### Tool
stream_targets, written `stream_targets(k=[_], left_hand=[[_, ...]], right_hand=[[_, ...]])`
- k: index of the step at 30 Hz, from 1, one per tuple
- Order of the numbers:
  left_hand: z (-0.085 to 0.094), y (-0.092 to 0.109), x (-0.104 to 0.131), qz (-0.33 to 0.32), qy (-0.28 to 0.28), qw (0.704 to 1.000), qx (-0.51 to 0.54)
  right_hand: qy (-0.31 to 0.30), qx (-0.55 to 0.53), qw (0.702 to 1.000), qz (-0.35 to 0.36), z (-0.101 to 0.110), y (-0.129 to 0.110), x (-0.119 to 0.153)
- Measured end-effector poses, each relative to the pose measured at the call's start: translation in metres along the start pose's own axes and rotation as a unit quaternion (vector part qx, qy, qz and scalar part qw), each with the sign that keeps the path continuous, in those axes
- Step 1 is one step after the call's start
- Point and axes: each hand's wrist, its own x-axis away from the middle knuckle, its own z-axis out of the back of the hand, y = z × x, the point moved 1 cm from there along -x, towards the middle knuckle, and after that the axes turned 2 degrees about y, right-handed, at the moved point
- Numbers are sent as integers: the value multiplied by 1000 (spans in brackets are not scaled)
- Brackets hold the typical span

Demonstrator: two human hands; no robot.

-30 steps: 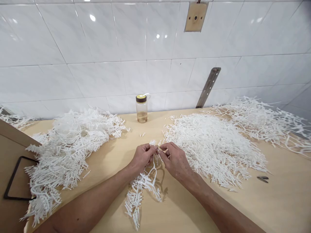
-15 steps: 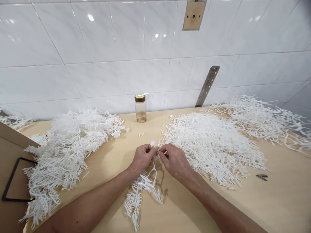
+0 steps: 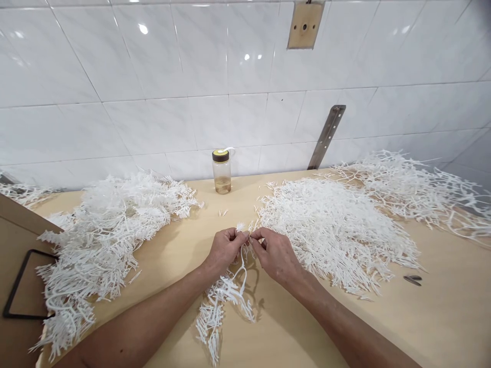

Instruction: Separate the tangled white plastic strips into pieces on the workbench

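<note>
So, judging how far along I am, I'd say well into it but nowhere near finished. There's a big pile (image 3: 330, 225) of loose, thin white bits off to my right, while the heap (image 3: 115, 220) on my left is all whole, bushy pieces with their tips on. Behind the pile, at the far right, sits a tangle (image 3: 418, 186) of stems that look mostly bare. The sprig (image 3: 229, 290) I've got is only partway along, I reckon: one stretch of stem looks pretty clean, but the lower end is full of tips. It's white, kinda coral-like, with smooth, bendy-looking stems forking into stubby little fingers. It's right in front of me, between heap and pile, hanging down from my grip towards the surface (image 3: 303, 332). My left hand (image 3: 225, 249) has it pinched between thumb and finger, and my right hand (image 3: 275, 253) is closed on it too, fingertips just beside my left thumb, though exactly which bit is too small to tell. A few stray bits (image 3: 223, 212) lie near the bottle (image 3: 222, 176), and a small dark tool (image 3: 413, 280) sits right of the pile, untouched.
</note>
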Motion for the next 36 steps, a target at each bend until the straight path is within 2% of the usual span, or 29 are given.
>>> stream_targets(k=[6,16,26,36], left_hand=[[-2,2,1,-7,39,998,-44],[0,2,2,5,31,999,-29],[-1,3,3,3,32,999,-15],[-1,3,3,9,27,1000,-9]], right_hand=[[12,56,998,21,-6,-1,3],[9,7,1000,6,-6,3,1],[48,38,997,36,-9,2,2],[34,54,997,33,-9,-2,3]])
